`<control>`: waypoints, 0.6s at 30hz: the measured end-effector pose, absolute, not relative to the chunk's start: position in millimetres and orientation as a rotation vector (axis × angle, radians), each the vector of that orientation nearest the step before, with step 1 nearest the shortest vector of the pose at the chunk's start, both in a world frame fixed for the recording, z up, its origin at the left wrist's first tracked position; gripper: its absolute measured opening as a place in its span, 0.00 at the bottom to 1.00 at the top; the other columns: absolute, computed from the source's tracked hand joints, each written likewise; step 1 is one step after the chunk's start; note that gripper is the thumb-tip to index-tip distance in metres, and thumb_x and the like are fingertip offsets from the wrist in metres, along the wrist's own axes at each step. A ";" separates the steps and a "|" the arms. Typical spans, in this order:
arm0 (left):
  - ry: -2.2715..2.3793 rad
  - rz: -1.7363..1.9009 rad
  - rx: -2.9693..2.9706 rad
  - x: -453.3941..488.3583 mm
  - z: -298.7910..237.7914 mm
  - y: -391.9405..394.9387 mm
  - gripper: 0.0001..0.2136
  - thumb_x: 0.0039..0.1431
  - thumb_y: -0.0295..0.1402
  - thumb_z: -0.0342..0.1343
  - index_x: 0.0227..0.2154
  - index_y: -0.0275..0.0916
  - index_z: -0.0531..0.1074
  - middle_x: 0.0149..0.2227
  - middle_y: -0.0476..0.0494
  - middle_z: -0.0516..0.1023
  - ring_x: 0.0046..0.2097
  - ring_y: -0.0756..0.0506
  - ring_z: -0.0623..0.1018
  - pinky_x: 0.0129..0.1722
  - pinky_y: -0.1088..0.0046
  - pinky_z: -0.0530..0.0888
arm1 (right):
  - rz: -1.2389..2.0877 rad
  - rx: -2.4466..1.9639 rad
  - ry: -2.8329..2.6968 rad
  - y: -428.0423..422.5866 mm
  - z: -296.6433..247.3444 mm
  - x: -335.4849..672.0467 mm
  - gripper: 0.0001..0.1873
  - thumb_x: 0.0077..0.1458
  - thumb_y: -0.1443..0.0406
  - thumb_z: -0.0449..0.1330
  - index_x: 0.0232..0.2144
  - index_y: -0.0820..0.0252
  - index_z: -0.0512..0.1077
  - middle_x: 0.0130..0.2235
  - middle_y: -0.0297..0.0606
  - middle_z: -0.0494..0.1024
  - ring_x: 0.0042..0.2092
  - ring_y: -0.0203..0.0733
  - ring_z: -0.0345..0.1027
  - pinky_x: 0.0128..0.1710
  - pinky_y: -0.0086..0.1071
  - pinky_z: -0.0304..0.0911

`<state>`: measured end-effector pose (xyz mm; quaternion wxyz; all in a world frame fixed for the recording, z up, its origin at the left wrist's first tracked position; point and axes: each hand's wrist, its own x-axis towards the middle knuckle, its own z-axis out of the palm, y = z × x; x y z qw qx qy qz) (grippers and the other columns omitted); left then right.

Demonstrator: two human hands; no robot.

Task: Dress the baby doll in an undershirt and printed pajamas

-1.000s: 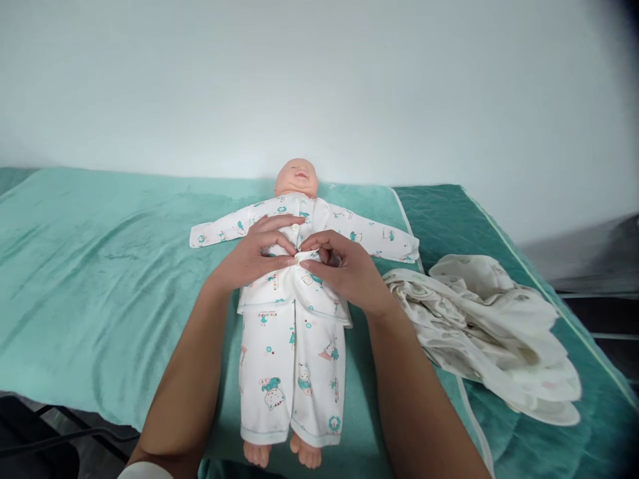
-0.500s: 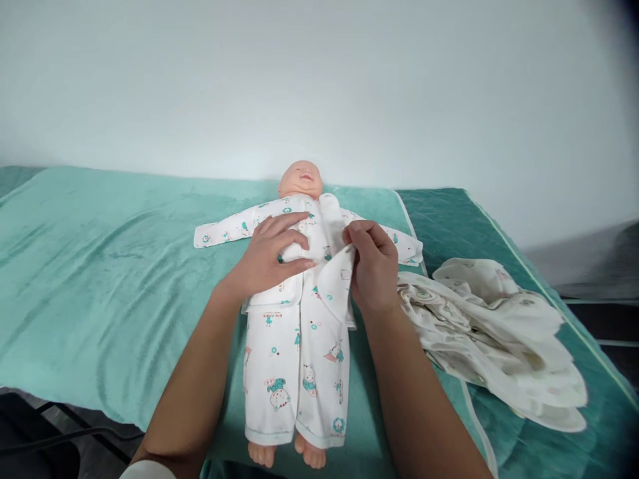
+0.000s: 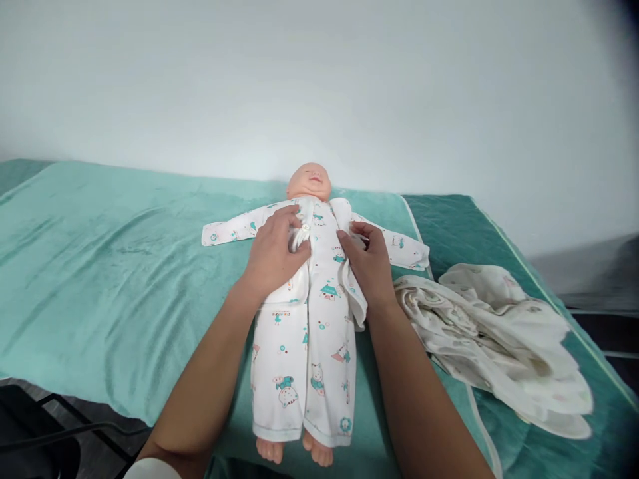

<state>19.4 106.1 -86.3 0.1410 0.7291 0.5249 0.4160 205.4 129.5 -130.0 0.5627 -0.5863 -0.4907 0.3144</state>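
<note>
A baby doll (image 3: 310, 179) lies on its back on a teal blanket (image 3: 114, 266), dressed in a white printed shirt (image 3: 324, 259) and matching trousers (image 3: 304, 372). The shirt front hangs open down the middle. My left hand (image 3: 277, 249) lies on the doll's chest, fingers closed on the left shirt panel near a button. My right hand (image 3: 367, 263) grips the right shirt panel, folded outward at the doll's side. Both sleeves stretch straight out. The doll's bare feet (image 3: 294, 452) stick out near the front edge.
A crumpled cream printed cloth (image 3: 499, 339) lies to the right of the doll on a darker green quilted cover (image 3: 449, 213). A pale wall rises behind the bed. Dark floor and a black frame (image 3: 44, 426) show at the lower left.
The shirt, held together at the chest a second ago, has come open. My right hand pulled its panel out to the right; my left hand slid up towards the collar.
</note>
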 end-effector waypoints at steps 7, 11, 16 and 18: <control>1.564 1.280 2.010 12.5 -87.8 109.9 0.07 0.59 0.27 0.52 0.29 0.43 0.61 0.54 0.43 0.78 0.56 0.43 0.76 0.56 0.63 0.71 | 0.831 -1.340 -1.201 130.4 -127.2 210.0 0.16 0.48 0.56 0.66 0.38 0.57 0.74 0.39 0.34 0.76 0.43 0.43 0.70 0.51 0.41 0.63; 1.876 1.225 1.802 -22.3 -87.0 117.1 0.02 0.61 0.31 0.51 0.33 0.43 0.64 0.39 0.46 0.80 0.42 0.44 0.79 0.44 0.66 0.73 | 0.786 -1.386 -1.190 131.3 -125.7 215.4 0.12 0.46 0.59 0.63 0.34 0.57 0.74 0.34 0.33 0.75 0.37 0.41 0.68 0.43 0.39 0.64; 2.409 0.916 1.501 -69.1 -90.8 123.9 0.11 0.63 0.29 0.48 0.46 0.44 0.68 0.41 0.40 0.80 0.43 0.38 0.80 0.42 0.60 0.73 | 0.416 -1.565 -1.169 140.7 -134.3 238.9 0.11 0.43 0.65 0.58 0.32 0.57 0.74 0.35 0.37 0.77 0.37 0.43 0.69 0.44 0.41 0.65; 2.503 0.825 1.490 -73.7 -94.9 125.2 0.17 0.64 0.27 0.46 0.54 0.42 0.67 0.50 0.33 0.78 0.49 0.34 0.79 0.45 0.56 0.73 | 0.198 -1.596 -1.183 145.5 -140.8 247.8 0.12 0.44 0.65 0.57 0.34 0.57 0.74 0.39 0.40 0.78 0.39 0.45 0.69 0.47 0.43 0.66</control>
